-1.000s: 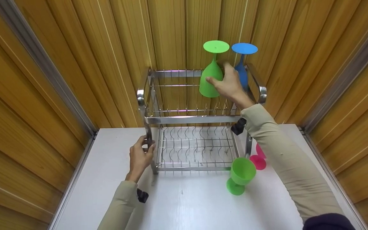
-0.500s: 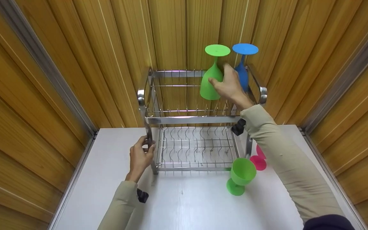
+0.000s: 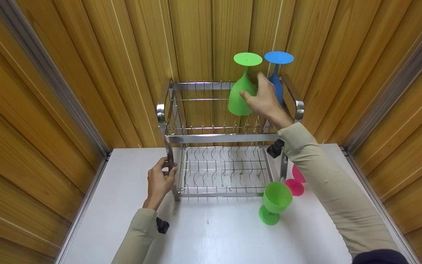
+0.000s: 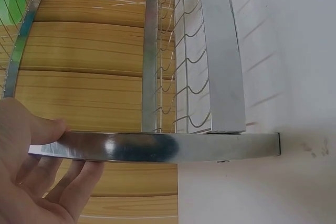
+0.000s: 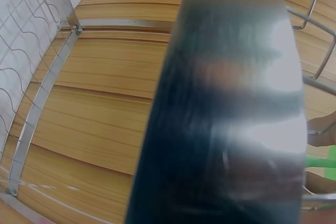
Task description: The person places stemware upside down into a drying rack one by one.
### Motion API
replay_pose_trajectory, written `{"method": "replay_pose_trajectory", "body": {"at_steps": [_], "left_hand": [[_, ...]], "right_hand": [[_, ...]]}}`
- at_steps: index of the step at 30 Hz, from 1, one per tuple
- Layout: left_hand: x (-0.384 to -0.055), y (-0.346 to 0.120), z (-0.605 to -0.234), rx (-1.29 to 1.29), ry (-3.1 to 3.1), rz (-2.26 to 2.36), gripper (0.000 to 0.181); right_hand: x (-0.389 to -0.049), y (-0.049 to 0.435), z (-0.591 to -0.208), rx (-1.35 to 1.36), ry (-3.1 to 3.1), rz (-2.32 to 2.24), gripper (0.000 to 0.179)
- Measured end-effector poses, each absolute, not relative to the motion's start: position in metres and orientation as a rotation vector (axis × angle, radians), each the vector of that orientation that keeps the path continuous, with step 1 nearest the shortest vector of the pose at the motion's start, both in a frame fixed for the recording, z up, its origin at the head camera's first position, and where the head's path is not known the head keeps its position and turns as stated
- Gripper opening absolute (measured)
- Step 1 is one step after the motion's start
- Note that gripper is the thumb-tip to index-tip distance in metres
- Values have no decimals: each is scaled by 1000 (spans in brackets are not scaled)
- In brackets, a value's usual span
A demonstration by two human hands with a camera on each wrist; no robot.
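Observation:
In the head view my right hand (image 3: 265,97) holds a green plastic wine glass (image 3: 237,101) upside down, thumb on its bowl, at the upper tier of a metal dish rack (image 3: 218,138). Just right of it, a blue wine glass (image 3: 278,88) stands upside down, partly behind the hand. My left hand (image 3: 160,181) grips the rack's left upright; the left wrist view shows thumb and fingers on either side of this flat metal bar (image 4: 131,147). A rack upright (image 5: 226,103) covers much of the right wrist view, leaving only bits of fingers (image 5: 321,136) and green at the edge.
A green goblet (image 3: 278,198) stands upright by the rack's front right corner. Behind it, a pink goblet (image 3: 294,187) is partly hidden by the right sleeve. The white table (image 3: 211,234) lies in front, and wood-patterned panels (image 3: 192,36) rise behind and at both sides.
The green wine glass in my right hand has come down slightly into the upper tier. The left hand keeps its grip on the upright.

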State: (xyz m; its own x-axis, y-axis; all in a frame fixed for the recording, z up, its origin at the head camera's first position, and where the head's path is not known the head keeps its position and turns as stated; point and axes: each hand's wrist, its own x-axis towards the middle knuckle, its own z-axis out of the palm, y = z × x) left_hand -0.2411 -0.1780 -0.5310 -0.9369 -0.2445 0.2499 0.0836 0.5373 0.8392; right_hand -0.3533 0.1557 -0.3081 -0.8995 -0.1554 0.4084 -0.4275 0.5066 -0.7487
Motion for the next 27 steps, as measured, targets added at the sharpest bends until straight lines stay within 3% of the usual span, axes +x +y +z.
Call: {"method": "replay_pose_trajectory", "body": {"at_steps": [12, 27], "left_hand": [[-241, -179, -531, 104, -2416, -1382, 32], [-240, -182, -533, 106, -2409, -1435, 33]], "right_hand": [[-323, 179, -309, 542, -2376, 1451, 57], [-257, 232, -321, 658, -2163, 1567, 52]]}}
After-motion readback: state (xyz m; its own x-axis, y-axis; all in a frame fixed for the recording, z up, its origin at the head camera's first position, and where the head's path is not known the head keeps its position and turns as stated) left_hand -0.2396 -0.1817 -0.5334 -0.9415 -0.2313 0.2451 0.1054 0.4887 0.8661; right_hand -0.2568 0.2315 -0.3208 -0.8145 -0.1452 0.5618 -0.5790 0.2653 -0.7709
